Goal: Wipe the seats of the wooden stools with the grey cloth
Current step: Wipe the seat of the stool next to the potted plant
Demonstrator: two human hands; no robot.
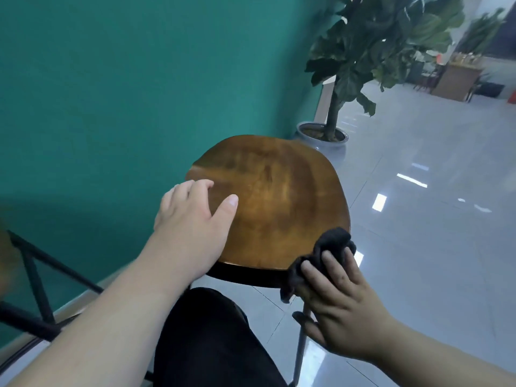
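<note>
A round wooden stool seat (273, 196) on a dark metal frame fills the middle of the view. My left hand (192, 227) grips the seat's near left edge, thumb lying on top of the wood and fingers curled over the rim. A dark grey cloth (321, 255) is bunched at the seat's near right edge. My right hand (340, 305) presses the cloth against that edge with its fingers spread over it. The stool's thin metal leg (300, 356) shows below the right hand.
A teal wall (139, 93) runs along the left. A potted plant (329, 132) stands just behind the stool. Another stool's dark frame (33, 280) is at the lower left. Glossy grey tiled floor stretches right toward distant wooden furniture (455, 79). My dark trouser leg (212, 339) is below the seat.
</note>
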